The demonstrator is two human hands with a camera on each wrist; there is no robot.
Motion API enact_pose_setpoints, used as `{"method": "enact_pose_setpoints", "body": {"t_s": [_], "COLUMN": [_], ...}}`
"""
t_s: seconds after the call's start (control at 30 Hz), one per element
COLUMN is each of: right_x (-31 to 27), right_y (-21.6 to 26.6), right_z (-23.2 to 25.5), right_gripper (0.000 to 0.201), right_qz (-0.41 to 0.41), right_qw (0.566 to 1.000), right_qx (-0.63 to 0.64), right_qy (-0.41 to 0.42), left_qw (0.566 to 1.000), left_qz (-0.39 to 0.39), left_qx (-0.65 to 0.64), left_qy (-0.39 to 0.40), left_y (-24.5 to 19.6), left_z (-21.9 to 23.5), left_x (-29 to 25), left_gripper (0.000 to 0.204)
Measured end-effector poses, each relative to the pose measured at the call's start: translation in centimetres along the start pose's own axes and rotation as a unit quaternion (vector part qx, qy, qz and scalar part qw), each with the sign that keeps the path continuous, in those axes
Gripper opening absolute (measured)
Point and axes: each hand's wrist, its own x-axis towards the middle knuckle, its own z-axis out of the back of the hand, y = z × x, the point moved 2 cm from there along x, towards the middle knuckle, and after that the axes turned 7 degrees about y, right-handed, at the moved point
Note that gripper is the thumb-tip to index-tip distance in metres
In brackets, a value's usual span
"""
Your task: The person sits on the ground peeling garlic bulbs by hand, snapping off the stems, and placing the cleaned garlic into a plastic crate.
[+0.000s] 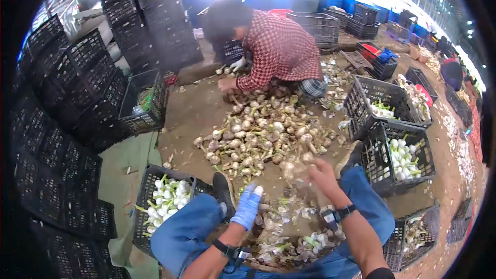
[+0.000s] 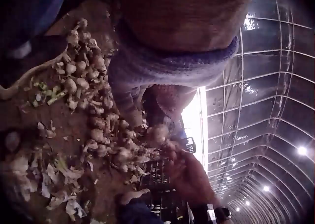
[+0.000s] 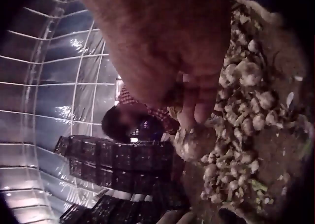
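Note:
My bare right hand (image 1: 323, 178) is raised over the near right side of a heap of garlic bulbs (image 1: 258, 134). Its fingers curl round a garlic bulb (image 3: 193, 143), which shows just past the fingertips in the right wrist view. My left hand (image 1: 248, 207), in a blue and white glove, hangs lower between the knees with its fingers extended and loose. In the left wrist view the glove (image 2: 135, 81) covers part of the heap, and no bulb shows in it. Peeled skins and trimmings (image 1: 310, 245) lie on the ground below both hands.
A crate of cleaned white garlic (image 1: 168, 201) stands left of my leg; another such crate (image 1: 405, 160) is at the right. Across the heap a person in a red checked shirt (image 1: 279, 46) bends over it. Black crates (image 1: 144, 15) are stacked high on the left.

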Motion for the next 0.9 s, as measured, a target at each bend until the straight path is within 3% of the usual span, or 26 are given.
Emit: {"method": "enact_pose_setpoints", "body": {"t_s": [0.07,0.13,0.2,0.27,0.3,0.33,0.4,0.47,0.5,0.6,0.67,0.7,0.73,0.77,0.8,0.83,0.87,0.9], "right_x": [-2.2,-3.9,-5.1,-6.2,-7.2,-7.2,-7.1,-7.8,-7.9,-8.3,-8.6,-8.9,-9.2,-9.5,-9.8,-10.0,-10.1,-10.0], "right_y": [2.8,3.4,4.3,4.8,6.6,5.3,1.3,1.8,2.3,2.4,3.5,3.5,3.3,3.2,3.5,3.9,4.0,3.6], "right_z": [-1.4,-2.5,-3.5,-4.3,-5.4,-5.4,-5.4,-6.0,-6.2,-6.4,-6.8,-6.6,-6.6,-6.5,-6.9,-7.5,-7.8,-7.7], "right_gripper": [0.026,0.027,0.028,0.028,0.028,0.028,0.026,0.023,0.022,0.021,0.02,0.02,0.02,0.021,0.021,0.023,0.024,0.023], "right_qz": [-0.013,-0.014,-0.02,0.0,-0.002,-0.007,-0.061,-0.063,-0.068,-0.063,-0.059,-0.061,-0.089,-0.118,-0.121,-0.125,-0.13,-0.147], "right_qw": [1.0,0.998,0.998,0.996,0.989,0.989,0.984,0.984,0.982,0.976,0.973,0.973,0.987,0.992,0.991,0.99,0.988,0.987], "right_qx": [0.017,0.024,0.027,0.088,0.145,0.142,0.167,0.165,0.178,0.206,0.221,0.22,0.132,0.044,0.045,0.063,0.079,0.067], "right_qy": [0.018,0.052,0.056,0.03,-0.02,-0.029,0.016,0.015,0.011,0.004,-0.017,-0.021,0.002,0.025,0.021,0.008,-0.004,-0.006], "left_qw": [0.993,0.989,0.961,0.97,0.98,0.984,0.984,0.978,0.98,0.973,0.97,0.973,0.972,0.979,0.978,0.956,0.901,0.896], "left_qz": [0.063,0.058,0.065,0.055,0.028,-0.001,-0.05,-0.01,-0.022,-0.004,0.019,-0.025,-0.069,-0.069,-0.066,-0.144,-0.218,-0.222], "left_qx": [-0.079,-0.106,-0.163,-0.109,-0.037,0.034,0.07,0.076,0.103,0.021,-0.018,0.019,0.057,0.045,0.045,0.207,0.361,0.37], "left_qy": [0.052,0.082,0.213,0.212,0.191,0.173,0.156,0.193,0.171,0.23,0.241,0.229,0.217,0.188,0.191,0.149,0.102,0.103], "left_y": [0.8,1.2,-1.0,-1.7,-2.0,-2.4,-3.5,-3.2,-3.0,-1.3,-2.4,-2.7,-3.1,-3.1,-2.8,-2.6,-2.5,-2.7], "left_z": [-0.4,-0.9,-2.8,-3.1,-3.1,-3.4,-3.9,-3.1,-3.2,-2.8,-3.7,-4.1,-4.5,-5.0,-5.1,-5.0,-5.0,-5.4], "left_x": [0.4,0.5,-1.4,-2.8,-3.4,-3.9,-4.5,-4.2,-4.5,-3.9,-4.6,-4.6,-4.5,-5.0,-5.0,-5.1,-5.2,-5.4], "left_gripper": [0.056,0.057,0.058,0.058,0.058,0.057,0.058,0.057,0.057,0.059,0.062,0.058,0.055,0.058,0.058,0.062,0.067,0.068]}}
